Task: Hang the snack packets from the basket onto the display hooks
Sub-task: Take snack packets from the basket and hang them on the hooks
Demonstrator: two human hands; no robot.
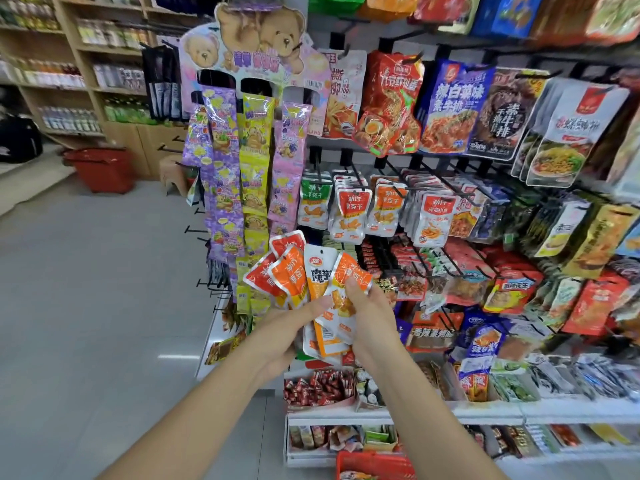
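Observation:
My left hand (287, 332) grips a fanned bunch of small orange, red and white snack packets (294, 271) in front of the display rack. My right hand (369, 313) pinches one orange packet (349, 268) at the right side of the fan. Above and to the right, black display hooks (398, 192) carry matching orange and green packets (349, 213). Part of a red basket (375, 465) with a few packets inside shows at the bottom edge, below my forearms.
A teddy-bear card with hanging candy strips (249, 161) hangs to the left of my hands. Larger snack bags (446, 109) fill the upper hooks. Trays of small sweets (318, 386) sit on the white shelf below. Another red basket (102, 169) stands on the floor at left.

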